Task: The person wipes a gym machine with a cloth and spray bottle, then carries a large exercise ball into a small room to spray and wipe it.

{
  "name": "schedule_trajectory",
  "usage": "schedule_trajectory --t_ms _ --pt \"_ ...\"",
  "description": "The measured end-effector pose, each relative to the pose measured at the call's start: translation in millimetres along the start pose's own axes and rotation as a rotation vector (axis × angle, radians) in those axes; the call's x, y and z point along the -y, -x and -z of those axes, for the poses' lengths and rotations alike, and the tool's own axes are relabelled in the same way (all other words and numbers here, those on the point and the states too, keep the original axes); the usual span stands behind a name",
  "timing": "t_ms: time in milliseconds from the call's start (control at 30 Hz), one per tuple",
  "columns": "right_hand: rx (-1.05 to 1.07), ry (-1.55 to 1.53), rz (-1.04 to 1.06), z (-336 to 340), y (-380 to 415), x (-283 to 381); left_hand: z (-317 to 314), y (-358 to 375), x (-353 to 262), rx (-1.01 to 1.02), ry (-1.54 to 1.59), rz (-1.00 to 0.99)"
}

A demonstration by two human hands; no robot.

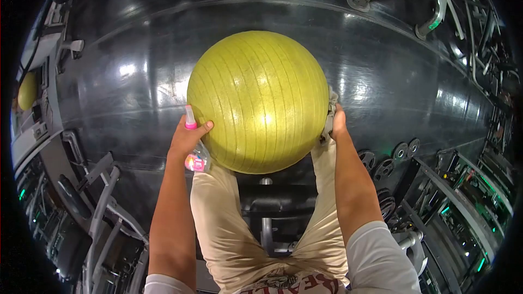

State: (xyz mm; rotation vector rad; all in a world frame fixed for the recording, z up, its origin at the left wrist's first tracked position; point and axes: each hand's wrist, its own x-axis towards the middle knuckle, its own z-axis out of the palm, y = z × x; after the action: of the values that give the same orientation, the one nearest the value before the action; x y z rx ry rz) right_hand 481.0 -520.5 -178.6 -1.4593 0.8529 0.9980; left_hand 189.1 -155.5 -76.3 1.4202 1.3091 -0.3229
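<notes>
Holding a big yellow-green ribbed ball (259, 100) between both hands right now, just over my knees. It's round, so no real long axis, but the ribs run roughly near to far. Most of it sits farther out than my hands. Left hand (188, 137) is at its near left side, gripping a clear plastic spray bottle with a pink collar (199, 158), thumb on the ball. Right hand (339, 122) is on the right with a crumpled grey cloth (329, 114); can't tell how closed those fingers are.
</notes>
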Motion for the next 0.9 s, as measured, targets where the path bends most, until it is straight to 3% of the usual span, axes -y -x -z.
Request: schedule_trajectory --t_ms 133,200,300,367,433,467,533,600,667,767,900 --pt "0.166 -0.091 0.066 16.1 11.0 -4.3 -1.0 5.0 -13.0 0.056 0.219 -0.064" --pt "0.078 0.055 0.046 58.5 11.9 -2.1 -5.3 17.2 -16.3 0.047 0.305 -0.075" --pt "0.061 0.201 0.114 94.9 76.1 28.4 3.3 21.1 -4.4 0.085 0.114 0.111" --pt "-0.032 0.512 0.324 98.2 139.2 53.9 9.0 -1.3 34.7 0.069 -0.11 0.258" --pt "0.146 0.648 0.239 101.0 160.2 61.6 1.6 -4.6 34.5 0.03 -0.257 0.278" --pt "0.238 0.715 0.203 100.1 169.7 69.1 -9.1 -2.2 35.6 -0.015 -0.28 0.232" --pt "0.185 1.142 0.373 76.2 167.1 49.4 -28.1 1.9 24.2 -0.071 -0.305 0.168" --pt "0.22 1.328 0.381 61.8 150.5 35.6 -42.7 4.8 17.3 -0.096 -0.312 0.145" --pt "0.124 1.422 0.176 10.0 172.6 49.6 -44.7 15.0 13.9 -0.126 -0.284 0.121" --pt "0.102 1.461 0.284 -9.3 193.6 44.8 -33.3 16.3 22.1 -0.143 -0.312 0.136" --pt "0.025 1.505 0.325 -14.1 197.8 50.2 -24.1 54.8 -18.6 -0.144 0.037 0.171"
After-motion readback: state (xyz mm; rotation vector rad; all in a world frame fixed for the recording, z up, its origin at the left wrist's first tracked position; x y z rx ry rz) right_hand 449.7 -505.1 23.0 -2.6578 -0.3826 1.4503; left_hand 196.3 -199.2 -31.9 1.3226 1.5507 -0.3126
